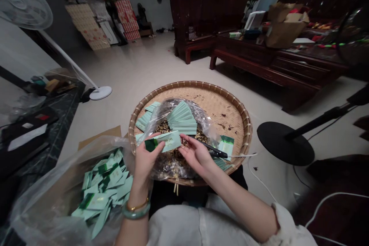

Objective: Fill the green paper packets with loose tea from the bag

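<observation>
My left hand [146, 158] grips a pale green paper packet [172, 141] with a dark green end, its thumb across the front. At the packet's right end, the fingertips of my right hand [199, 156] close on the edge. Beneath both hands, a clear plastic bag [205, 117] holds dark and yellowish dried leaf-like bits [163, 127]. A fanned stack of pale green packets [182, 118] rests on it. Right of my right hand lies a black stick-shaped tool [216, 151] with a white cord, partly hidden. Another green packet [226, 145] lies beyond it.
A round woven bamboo tray [236, 113] carries these things before me. At lower left, a plastic-lined box [57, 188] holds many packets. A white fan [100, 93] stands at left, a black stand base [285, 142] at right. A dark wooden table [259, 59] is behind.
</observation>
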Demonstrator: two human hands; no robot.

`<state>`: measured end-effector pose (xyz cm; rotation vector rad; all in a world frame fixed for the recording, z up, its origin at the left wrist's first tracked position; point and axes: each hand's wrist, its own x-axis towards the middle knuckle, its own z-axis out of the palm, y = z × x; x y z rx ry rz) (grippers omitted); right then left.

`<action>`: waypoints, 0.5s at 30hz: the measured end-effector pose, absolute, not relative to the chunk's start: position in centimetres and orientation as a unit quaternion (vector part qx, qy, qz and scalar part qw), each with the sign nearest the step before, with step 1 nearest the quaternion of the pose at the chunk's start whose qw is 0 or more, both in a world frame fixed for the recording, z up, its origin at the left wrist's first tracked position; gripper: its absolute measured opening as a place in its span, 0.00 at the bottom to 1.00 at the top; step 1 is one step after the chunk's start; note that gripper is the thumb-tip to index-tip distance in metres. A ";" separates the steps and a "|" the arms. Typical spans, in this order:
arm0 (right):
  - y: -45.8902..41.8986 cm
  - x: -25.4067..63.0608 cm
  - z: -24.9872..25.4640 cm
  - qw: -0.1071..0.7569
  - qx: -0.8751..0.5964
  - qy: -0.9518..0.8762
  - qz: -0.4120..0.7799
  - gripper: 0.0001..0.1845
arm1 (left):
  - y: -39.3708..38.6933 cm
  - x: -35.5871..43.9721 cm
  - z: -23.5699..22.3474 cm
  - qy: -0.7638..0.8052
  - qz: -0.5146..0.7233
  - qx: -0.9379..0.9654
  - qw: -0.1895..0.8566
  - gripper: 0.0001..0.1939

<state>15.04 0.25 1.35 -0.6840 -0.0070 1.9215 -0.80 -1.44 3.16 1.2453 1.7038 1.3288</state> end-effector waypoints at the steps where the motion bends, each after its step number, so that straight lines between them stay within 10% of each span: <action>1: 0.3 15.1 1.2 0.523 -0.283 -0.007 0.804 0.05 | -1.4 -0.9 3.0 0.644 0.520 0.454 0.331 0.22; 8: 1.4 15.5 0.4 0.516 -0.340 -0.244 0.747 0.09 | -1.5 -0.4 3.1 0.524 0.637 0.235 0.514 0.26; 15: 1.5 16.7 2.1 0.479 -0.410 -0.651 0.423 0.08 | -2.4 -0.2 0.6 0.360 0.636 0.132 0.670 0.17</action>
